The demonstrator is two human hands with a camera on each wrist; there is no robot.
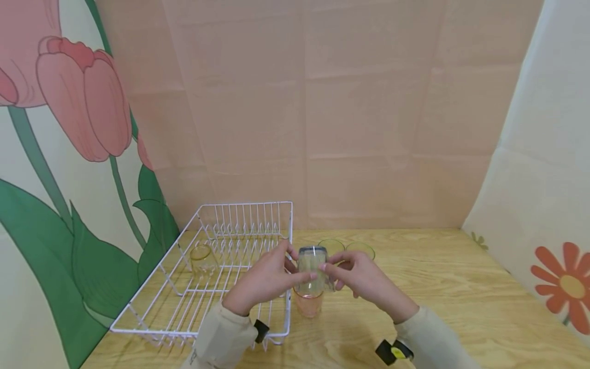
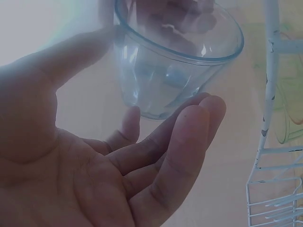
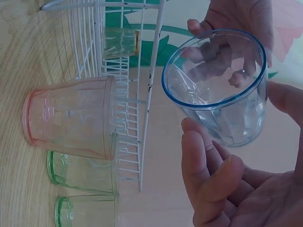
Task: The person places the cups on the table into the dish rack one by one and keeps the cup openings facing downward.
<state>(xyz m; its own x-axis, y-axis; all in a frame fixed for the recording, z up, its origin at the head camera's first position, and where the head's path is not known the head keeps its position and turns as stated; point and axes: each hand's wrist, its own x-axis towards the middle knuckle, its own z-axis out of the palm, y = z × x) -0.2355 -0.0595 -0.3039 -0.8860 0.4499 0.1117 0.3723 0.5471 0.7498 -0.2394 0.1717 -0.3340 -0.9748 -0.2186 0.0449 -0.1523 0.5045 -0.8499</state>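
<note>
A clear glass with a blue rim [image 1: 311, 259] is held between both hands over the table, its mouth turned downward and its narrower base up. The left hand [image 1: 262, 277] holds it from the left, thumb across the near side and fingers behind. From the right, the right hand [image 1: 361, 274] grips it with thumb and fingers. In the right wrist view the blue rim of the glass [image 3: 236, 120] faces the camera, with fingers on either side. Just below the held glass in the head view stands a pink glass [image 1: 309, 306], partly covered by it.
A white wire dish rack [image 1: 289, 312] stands close at the left, with a yellow-rimmed glass [image 1: 203, 264] inside. Two green glasses [image 3: 83, 172] [image 3: 90, 210] stand on the wood-grain table [image 1: 428, 287] beyond the hands. A pink backdrop [image 1: 369, 113] rises at the back.
</note>
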